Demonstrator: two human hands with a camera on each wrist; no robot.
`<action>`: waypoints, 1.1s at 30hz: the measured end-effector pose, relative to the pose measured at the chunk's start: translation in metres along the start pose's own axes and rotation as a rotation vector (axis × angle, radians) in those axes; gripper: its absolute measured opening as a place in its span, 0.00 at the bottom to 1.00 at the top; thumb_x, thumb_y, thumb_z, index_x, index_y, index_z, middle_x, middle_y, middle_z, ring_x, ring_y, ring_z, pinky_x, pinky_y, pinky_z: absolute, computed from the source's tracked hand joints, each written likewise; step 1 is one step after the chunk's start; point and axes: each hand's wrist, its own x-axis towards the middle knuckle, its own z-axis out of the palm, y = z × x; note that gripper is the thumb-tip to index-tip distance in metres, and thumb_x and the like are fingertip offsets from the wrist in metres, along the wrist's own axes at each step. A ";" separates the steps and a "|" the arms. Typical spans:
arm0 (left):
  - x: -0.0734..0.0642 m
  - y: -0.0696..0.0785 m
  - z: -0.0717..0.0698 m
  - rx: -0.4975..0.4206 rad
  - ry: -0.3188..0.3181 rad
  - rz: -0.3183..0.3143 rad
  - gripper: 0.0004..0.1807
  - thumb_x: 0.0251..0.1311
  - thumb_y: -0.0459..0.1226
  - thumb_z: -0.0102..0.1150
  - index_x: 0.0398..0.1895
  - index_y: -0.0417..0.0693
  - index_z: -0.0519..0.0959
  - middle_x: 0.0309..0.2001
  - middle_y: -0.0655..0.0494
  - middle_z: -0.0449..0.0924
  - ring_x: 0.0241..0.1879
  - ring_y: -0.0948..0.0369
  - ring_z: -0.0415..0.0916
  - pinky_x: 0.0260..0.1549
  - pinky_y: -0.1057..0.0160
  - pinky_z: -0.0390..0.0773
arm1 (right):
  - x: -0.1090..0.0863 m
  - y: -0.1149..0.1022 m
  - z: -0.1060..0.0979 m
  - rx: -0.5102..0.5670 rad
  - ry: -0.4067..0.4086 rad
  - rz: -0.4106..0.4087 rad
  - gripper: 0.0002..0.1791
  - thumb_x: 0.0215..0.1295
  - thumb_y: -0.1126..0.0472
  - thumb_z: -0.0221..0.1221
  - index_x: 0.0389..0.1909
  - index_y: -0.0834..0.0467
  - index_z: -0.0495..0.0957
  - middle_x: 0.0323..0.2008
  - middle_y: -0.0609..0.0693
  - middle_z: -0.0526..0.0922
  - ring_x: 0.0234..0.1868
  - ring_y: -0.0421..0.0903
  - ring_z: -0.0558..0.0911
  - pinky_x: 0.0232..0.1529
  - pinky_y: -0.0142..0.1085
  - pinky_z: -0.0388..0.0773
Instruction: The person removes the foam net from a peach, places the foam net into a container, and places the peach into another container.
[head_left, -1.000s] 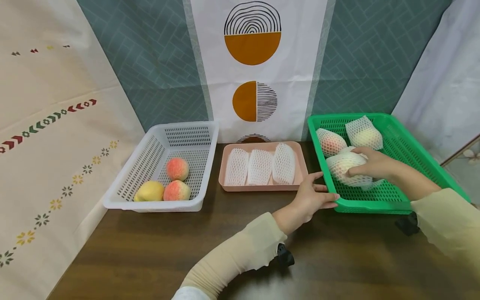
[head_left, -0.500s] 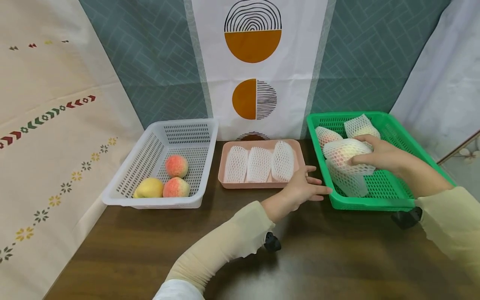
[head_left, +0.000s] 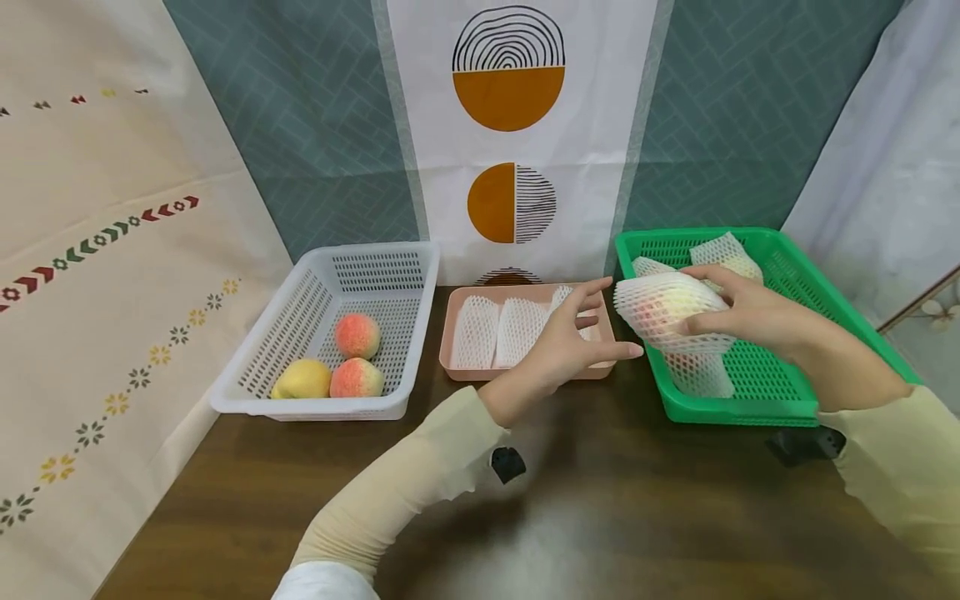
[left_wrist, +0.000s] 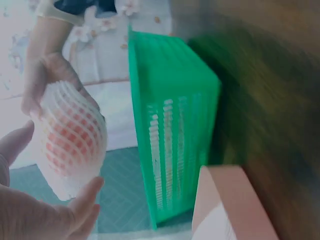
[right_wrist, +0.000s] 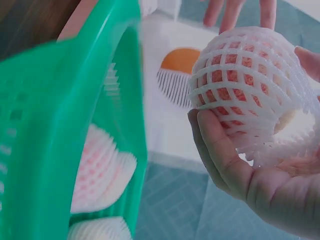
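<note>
My right hand [head_left: 738,304] grips a peach in a white foam net [head_left: 663,310], lifted above the front left of the green basket [head_left: 738,410]. The right wrist view shows the netted peach [right_wrist: 240,85] up close, reddish through the mesh, the net's end gaping. Beside it my left hand [head_left: 558,350] reaches in with fingers spread, holding nothing; in the left wrist view its fingertips come close to the net, and I cannot tell whether they touch. Inside the basket lie another netted peach [head_left: 649,267], a netted yellowish fruit [head_left: 733,258] and a flat-looking foam net [head_left: 701,377].
A pink tray [head_left: 468,374] with three white foam nets stands in the middle, partly behind my left hand. To the left, a white basket [head_left: 315,407] holds two peaches [head_left: 357,335] and a yellow fruit [head_left: 302,379]. Everything stands on a dark wooden table [head_left: 600,500].
My right hand has raised the netted peach out of the green basket and moved it left. My left hand has let go of the basket's rim and come up beside the peach, fingers spreading.
</note>
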 end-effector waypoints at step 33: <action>-0.052 -0.038 -0.054 0.059 -0.077 0.072 0.36 0.48 0.27 0.69 0.63 0.47 0.68 0.60 0.48 0.68 0.49 0.53 0.74 0.50 0.60 0.78 | 0.003 -0.024 0.084 0.244 -0.221 -0.162 0.44 0.57 0.58 0.64 0.69 0.63 0.50 0.56 0.65 0.67 0.49 0.53 0.73 0.43 0.40 0.78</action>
